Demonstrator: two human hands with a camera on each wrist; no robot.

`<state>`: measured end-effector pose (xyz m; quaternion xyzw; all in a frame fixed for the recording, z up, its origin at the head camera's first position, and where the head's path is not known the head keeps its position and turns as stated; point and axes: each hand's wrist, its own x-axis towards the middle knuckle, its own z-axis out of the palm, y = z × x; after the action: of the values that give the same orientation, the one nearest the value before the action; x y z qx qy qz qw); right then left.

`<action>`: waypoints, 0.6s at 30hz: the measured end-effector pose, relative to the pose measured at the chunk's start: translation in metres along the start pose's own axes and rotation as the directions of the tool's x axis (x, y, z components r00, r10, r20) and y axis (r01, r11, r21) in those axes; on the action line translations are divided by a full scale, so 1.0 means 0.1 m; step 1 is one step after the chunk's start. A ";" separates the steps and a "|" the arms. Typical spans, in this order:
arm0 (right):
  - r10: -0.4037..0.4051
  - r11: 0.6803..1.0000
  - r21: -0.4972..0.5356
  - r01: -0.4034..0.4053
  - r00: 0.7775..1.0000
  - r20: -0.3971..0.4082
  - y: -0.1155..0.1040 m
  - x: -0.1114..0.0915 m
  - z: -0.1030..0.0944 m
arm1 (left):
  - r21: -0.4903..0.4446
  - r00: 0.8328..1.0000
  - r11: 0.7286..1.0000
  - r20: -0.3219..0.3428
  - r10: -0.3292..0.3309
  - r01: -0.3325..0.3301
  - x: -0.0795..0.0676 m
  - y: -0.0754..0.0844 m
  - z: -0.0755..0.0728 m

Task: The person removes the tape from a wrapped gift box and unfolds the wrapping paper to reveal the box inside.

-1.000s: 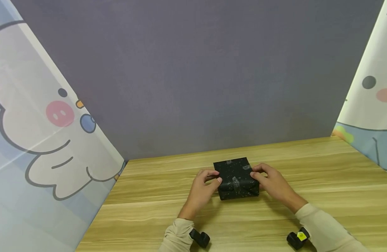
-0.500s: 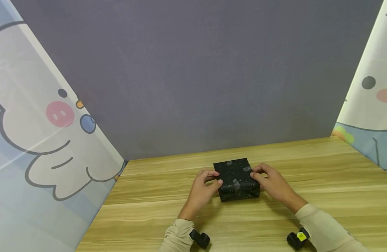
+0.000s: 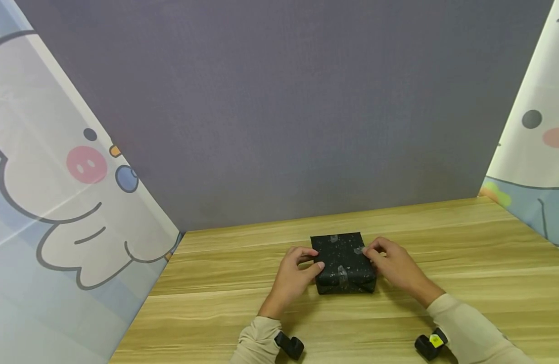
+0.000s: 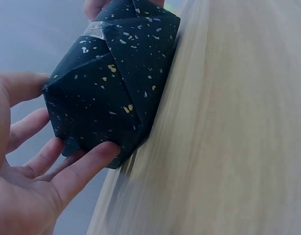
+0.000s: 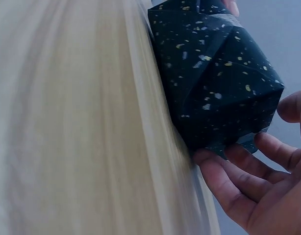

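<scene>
A gift box (image 3: pixel 343 258) wrapped in black paper with light and gold flecks is on the wooden table, strips of clear tape on its top. On its left side my left hand (image 3: pixel 292 275) holds it, thumb on the top edge and fingers along the side. My right hand (image 3: pixel 395 268) grips the opposite side in much the same way. Close up in the left wrist view, the wrapped box (image 4: pixel 109 78) shows folded paper and a taped flap, with the fingers spread over one end. The right wrist view has the fingers at the lower edge of the box (image 5: pixel 219 73).
The wooden table (image 3: pixel 206 288) reaches back to a grey upright panel (image 3: pixel 279 116). Cartoon-printed curtains (image 3: pixel 56 167) hang at left and right. Each wrist carries a small black camera (image 3: pixel 290 346) on a strap.
The wrapped box has shifted slightly toward me and to the right, and its top has turned a little straighter. Both hands keep their hold and move only slightly with it.
</scene>
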<state>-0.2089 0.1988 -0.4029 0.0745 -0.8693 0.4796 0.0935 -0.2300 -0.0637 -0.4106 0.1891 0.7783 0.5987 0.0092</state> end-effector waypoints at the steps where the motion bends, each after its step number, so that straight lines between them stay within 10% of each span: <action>1: -0.001 1.000 -0.002 0.001 1.000 0.000 0.00 0.00 0.00 | -0.003 1.000 1.000 0.001 -0.005 0.005 0.00 0.00 0.00; 18: -0.069 0.996 -0.061 0.067 0.997 -0.038 -0.01 -0.01 0.01 | 0.141 1.000 0.990 -0.005 0.013 -0.012 -0.02 -0.01 -0.02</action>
<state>-0.2076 0.1970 -0.4030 0.0916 -0.8782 0.4514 0.1290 -0.2294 -0.0661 -0.4118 0.1924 0.8176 0.5426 -0.0105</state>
